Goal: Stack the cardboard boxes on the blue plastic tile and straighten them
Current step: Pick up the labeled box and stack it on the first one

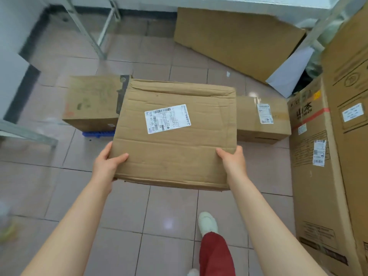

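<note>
Both hands, left hand and right hand, are clamped on a carried box; the blue tile is seen beyond it, leftward, under another box.

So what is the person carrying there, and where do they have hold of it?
A cardboard box, gripped at its two near corners: left hand on the left one, right hand on the right.

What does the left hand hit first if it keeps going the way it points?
The left hand already grips the held box. Carried straight ahead, the box on the blue tile probably comes first; depth is unclear.
</note>
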